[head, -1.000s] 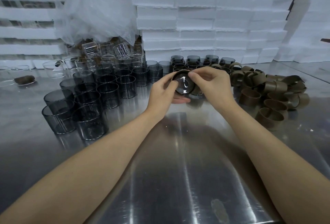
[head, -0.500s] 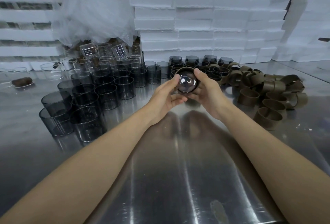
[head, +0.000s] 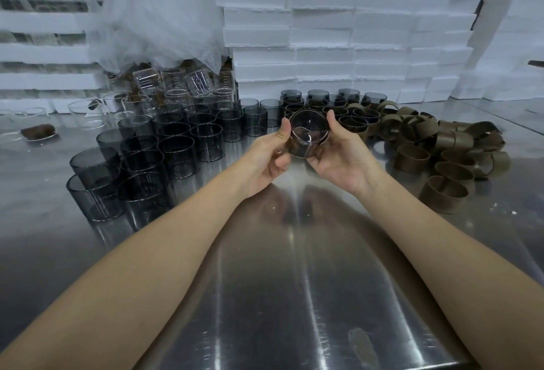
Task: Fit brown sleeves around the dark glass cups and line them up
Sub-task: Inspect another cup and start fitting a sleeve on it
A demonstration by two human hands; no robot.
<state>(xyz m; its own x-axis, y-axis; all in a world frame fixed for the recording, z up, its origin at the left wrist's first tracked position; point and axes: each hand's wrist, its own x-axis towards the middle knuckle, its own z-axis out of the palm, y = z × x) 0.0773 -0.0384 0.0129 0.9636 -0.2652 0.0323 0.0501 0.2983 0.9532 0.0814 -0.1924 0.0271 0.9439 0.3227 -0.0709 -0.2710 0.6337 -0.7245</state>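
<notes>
Gripping one dark glass cup [head: 308,137] between them, the left hand [head: 266,157] and right hand [head: 341,154] hold it above the steel table [head: 294,281], mouth tipped toward the camera. The thumbs rest on its upper rim at either side and the fingers curl beneath. A brown sleeve [head: 324,137] shows around its wall. To the left of the hands stand bare dark cups [head: 176,145]; sleeved cups [head: 353,119] sit in rows just behind the held one, with loose brown sleeves [head: 441,148] heaped to the right.
</notes>
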